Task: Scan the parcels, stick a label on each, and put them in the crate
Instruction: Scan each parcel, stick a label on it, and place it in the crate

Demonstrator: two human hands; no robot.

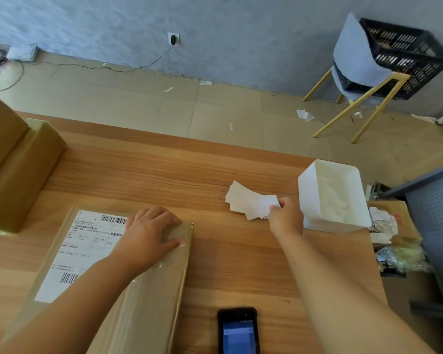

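Pale wood-grain laminate covers the surface (215,169), with beige floor tiles and a grey plastered wall behind it. A flat cardboard parcel (128,290) lies near the front edge on the left, its top glossy with clear tape and carrying a printed white shipping sheet (87,246) with barcodes. The left hand (151,236) rests palm-down on it, fingers (169,221) spread wide and flat, pinning the parcel rather than gripping it. The right hand (285,215) reaches to a loose fan of small white labels (248,203) lying just beside an open white box (333,198); its thumb and forefinger are pinched narrow on the edge of one slip. A dark handheld scanner (238,333) lies screen-up at the near edge, between the forearms. More brown cartons (16,169) stand stacked at the far left. The black slatted crate (404,57) sits on a grey chair with gold legs (358,62), well apart from the surface.

The parcel looks stiff, thin and probably light, but the taped face is likely slick; taking it by the two long edges seems safest. The labels are flimsy paper, apt to cling together, so peeling one off by a corner should separate it cleanly.
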